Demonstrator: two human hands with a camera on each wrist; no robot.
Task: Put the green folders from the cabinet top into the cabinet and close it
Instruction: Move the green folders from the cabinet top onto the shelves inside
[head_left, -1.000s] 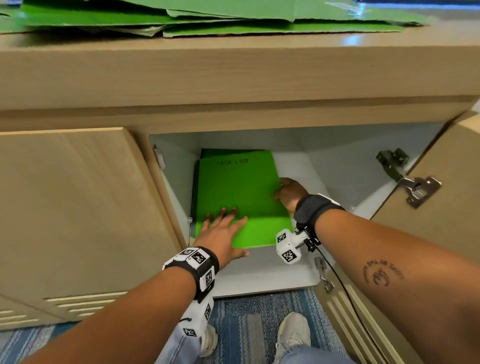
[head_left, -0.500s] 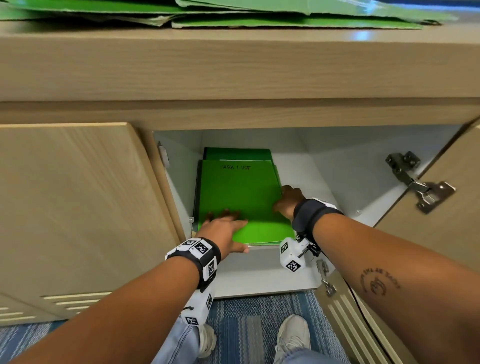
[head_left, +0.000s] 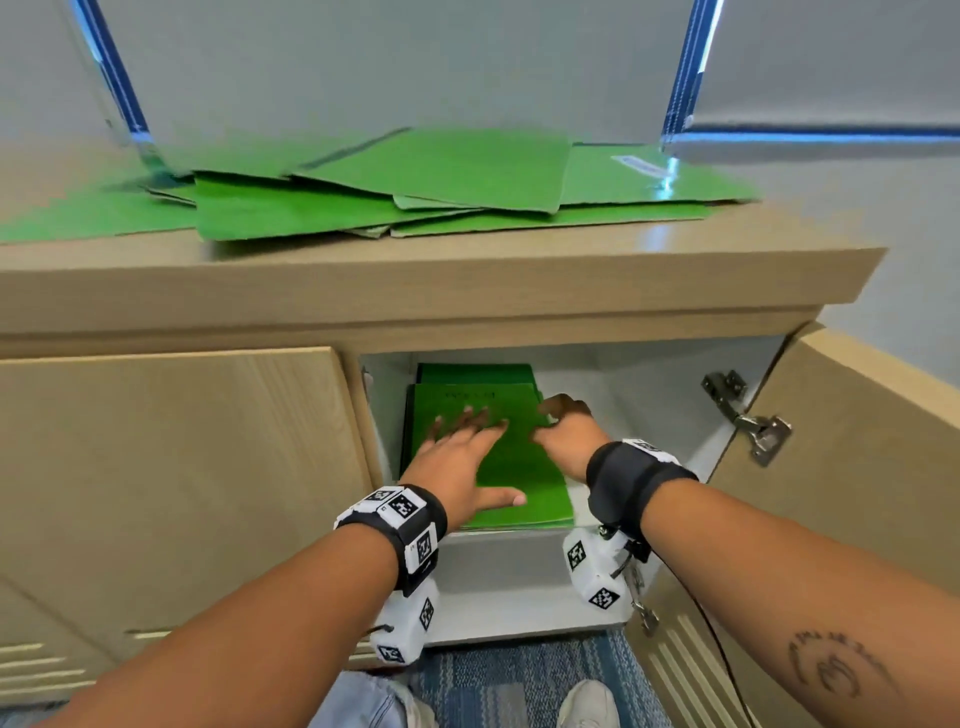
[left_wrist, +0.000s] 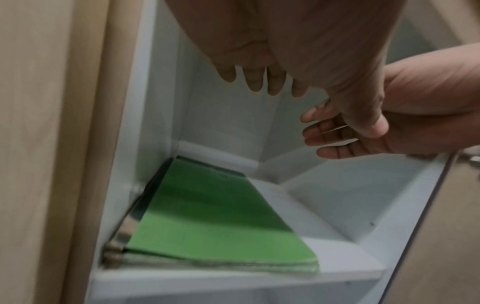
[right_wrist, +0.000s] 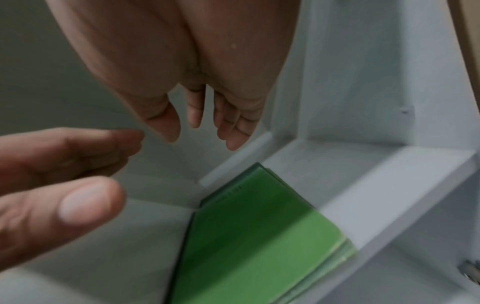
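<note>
folder label (head_left: 468, 395) blurred, lower folders (left_wrist: 221, 265) hidden

Two surfaces carry your folders: the cabinet top and the shelf inside.

On the cabinet top (head_left: 441, 280), you see loose folders (head_left: 431, 179) spread in an overlapping, fanned heap, some corners reaching past others toward the front edge. Inside, on the white shelf (head_left: 519, 587), a stack (head_left: 524, 483) lies flat against the left wall, its front edge near the shelf's lip; a darker folder under it shows at the back. You stand on blue carpet (head_left: 519, 686).
</note>
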